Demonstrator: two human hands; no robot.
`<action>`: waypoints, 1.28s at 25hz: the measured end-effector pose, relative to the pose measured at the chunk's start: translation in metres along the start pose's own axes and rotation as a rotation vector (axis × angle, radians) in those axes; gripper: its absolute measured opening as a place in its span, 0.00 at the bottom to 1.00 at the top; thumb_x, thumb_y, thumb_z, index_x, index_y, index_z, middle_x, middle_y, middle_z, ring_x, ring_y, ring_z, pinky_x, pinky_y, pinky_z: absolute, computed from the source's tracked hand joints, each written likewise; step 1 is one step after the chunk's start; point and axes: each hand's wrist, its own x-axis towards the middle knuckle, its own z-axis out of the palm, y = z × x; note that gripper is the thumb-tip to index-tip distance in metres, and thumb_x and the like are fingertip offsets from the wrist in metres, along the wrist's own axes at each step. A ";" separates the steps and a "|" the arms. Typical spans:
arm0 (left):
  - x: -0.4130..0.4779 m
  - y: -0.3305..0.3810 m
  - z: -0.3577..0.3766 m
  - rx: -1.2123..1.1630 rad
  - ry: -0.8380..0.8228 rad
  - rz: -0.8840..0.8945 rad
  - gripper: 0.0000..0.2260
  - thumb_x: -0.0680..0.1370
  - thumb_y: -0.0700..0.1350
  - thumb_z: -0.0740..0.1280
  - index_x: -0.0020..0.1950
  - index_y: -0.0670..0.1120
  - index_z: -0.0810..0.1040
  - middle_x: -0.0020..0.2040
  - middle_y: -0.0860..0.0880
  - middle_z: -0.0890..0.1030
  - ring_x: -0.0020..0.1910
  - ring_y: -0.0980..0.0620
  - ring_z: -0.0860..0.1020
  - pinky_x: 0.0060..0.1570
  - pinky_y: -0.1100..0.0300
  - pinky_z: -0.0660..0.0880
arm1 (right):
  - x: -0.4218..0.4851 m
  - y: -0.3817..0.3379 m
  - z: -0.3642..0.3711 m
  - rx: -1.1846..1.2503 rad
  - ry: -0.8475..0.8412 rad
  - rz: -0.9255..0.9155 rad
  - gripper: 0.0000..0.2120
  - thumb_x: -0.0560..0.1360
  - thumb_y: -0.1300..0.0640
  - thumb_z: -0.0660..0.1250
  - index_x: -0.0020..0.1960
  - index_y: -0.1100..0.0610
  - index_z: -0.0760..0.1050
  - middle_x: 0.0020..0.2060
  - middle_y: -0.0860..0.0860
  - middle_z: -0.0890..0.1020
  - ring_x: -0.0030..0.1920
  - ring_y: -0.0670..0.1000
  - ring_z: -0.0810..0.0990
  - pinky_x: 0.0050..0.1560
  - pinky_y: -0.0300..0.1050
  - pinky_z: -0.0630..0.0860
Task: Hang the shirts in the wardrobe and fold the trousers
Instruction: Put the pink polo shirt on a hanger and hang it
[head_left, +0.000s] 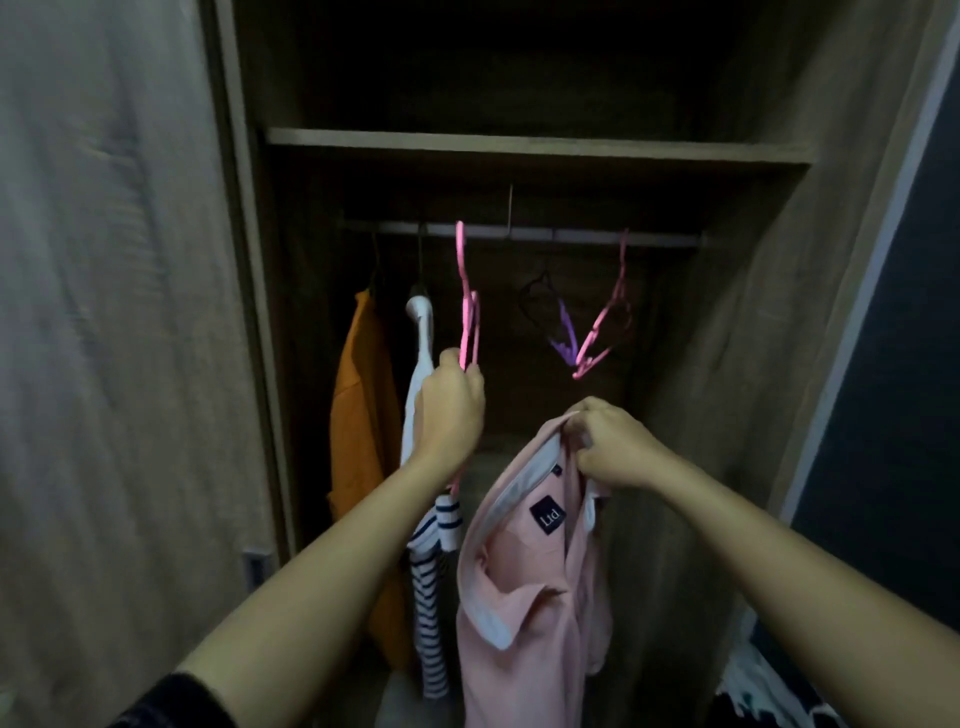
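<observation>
My left hand (449, 410) grips a pink hanger (467, 306) whose hook reaches up to the wardrobe rail (519, 233). My right hand (613, 449) pinches the collar of a pink shirt (524, 597) with white collar trim and a dark label; the shirt hangs down in front of the open wardrobe. An orange shirt (358, 415) and a white and navy striped shirt (431, 561) hang at the left of the rail.
Another pink hanger (605, 322), a purple hanger (566, 338) and a dark one (537, 301) hang bare on the rail's right half. A wooden shelf (535, 145) spans above the rail. The wardrobe door (104, 312) stands at left. Patterned cloth (763, 686) lies at lower right.
</observation>
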 end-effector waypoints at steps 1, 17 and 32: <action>-0.020 -0.012 -0.015 0.058 -0.001 0.050 0.12 0.82 0.47 0.55 0.59 0.43 0.72 0.41 0.45 0.80 0.37 0.47 0.78 0.33 0.58 0.72 | -0.006 -0.004 0.009 0.011 -0.001 0.026 0.15 0.72 0.64 0.61 0.56 0.61 0.78 0.61 0.52 0.72 0.60 0.53 0.73 0.57 0.43 0.71; -0.156 -0.149 -0.208 -0.001 -0.126 0.405 0.19 0.76 0.53 0.60 0.52 0.40 0.81 0.34 0.71 0.77 0.24 0.71 0.73 0.30 0.80 0.66 | -0.029 -0.028 0.022 0.064 -0.018 0.095 0.22 0.70 0.63 0.67 0.64 0.56 0.73 0.69 0.53 0.66 0.65 0.59 0.70 0.67 0.49 0.68; -0.155 -0.094 -0.134 0.099 0.168 0.660 0.17 0.82 0.51 0.55 0.56 0.41 0.78 0.43 0.42 0.84 0.40 0.52 0.79 0.41 0.65 0.73 | -0.061 -0.100 -0.012 -0.255 0.456 -0.703 0.12 0.76 0.41 0.52 0.50 0.48 0.65 0.35 0.52 0.82 0.34 0.58 0.81 0.32 0.43 0.69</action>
